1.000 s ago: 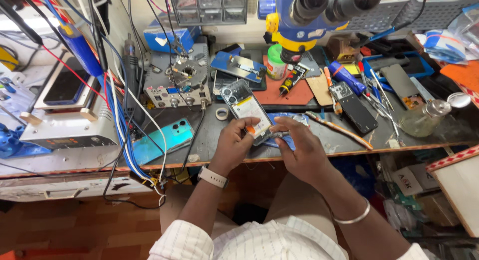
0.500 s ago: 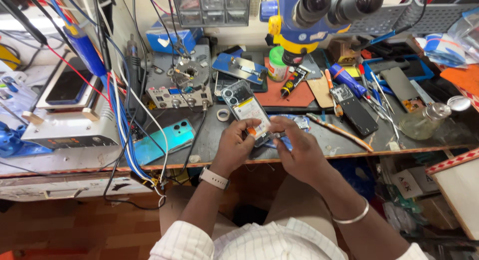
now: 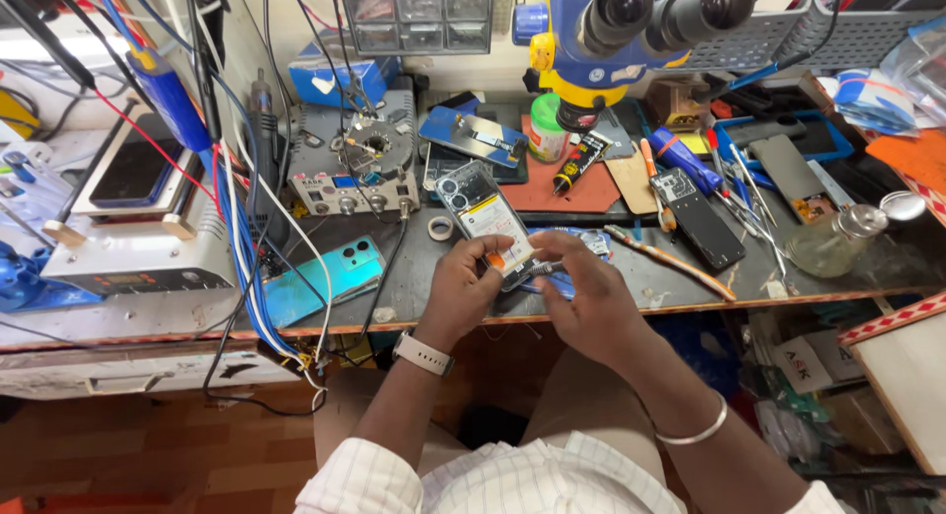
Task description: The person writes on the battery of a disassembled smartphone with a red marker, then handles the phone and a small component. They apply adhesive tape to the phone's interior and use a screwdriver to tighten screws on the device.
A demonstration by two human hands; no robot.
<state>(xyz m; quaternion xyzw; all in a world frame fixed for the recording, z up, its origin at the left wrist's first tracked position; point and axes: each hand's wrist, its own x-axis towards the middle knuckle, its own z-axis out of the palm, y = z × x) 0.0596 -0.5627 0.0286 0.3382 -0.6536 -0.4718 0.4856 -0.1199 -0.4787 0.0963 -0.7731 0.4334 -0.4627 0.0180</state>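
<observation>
Both hands' grip pinches opened phone above crowded bench edge.

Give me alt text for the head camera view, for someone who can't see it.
A seated person's left hand steadies an opened phone at the front edge of a cluttered repair bench, while the right hand works at the phone's lower end. A turquoise phone lies to the left, a microscope stands above, and tangled cables hang at left.

Phone repair workshop: microscope, soldering station, opened phones, tools on cluttered bench.
</observation>
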